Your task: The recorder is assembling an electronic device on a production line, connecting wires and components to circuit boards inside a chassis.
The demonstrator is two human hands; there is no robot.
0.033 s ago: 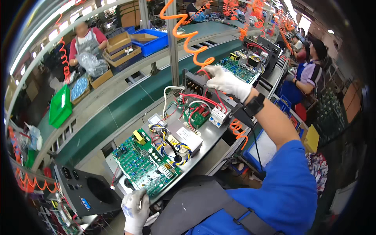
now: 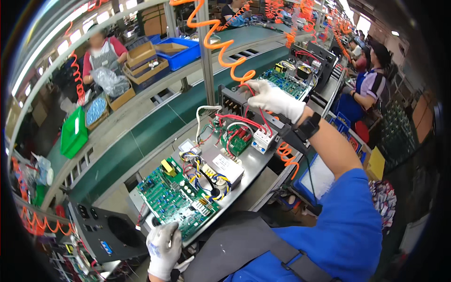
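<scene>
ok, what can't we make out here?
All in the head view:
Right hand: what it grips, if anything; hidden by the hand itself.
Left hand: its underside; hidden by its back.
Black end panel: far face; hidden by the panel itself.
White label: print too small.

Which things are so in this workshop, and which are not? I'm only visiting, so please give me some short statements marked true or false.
1. The left hand and right hand are both gloved in white. True.
2. The left hand is beside a red circuit board. False: the circuit board there is green.
3. The green bin is left of the blue bin. True.
4. The coil hanging near the right hand is blue. False: that coil is orange.
</scene>
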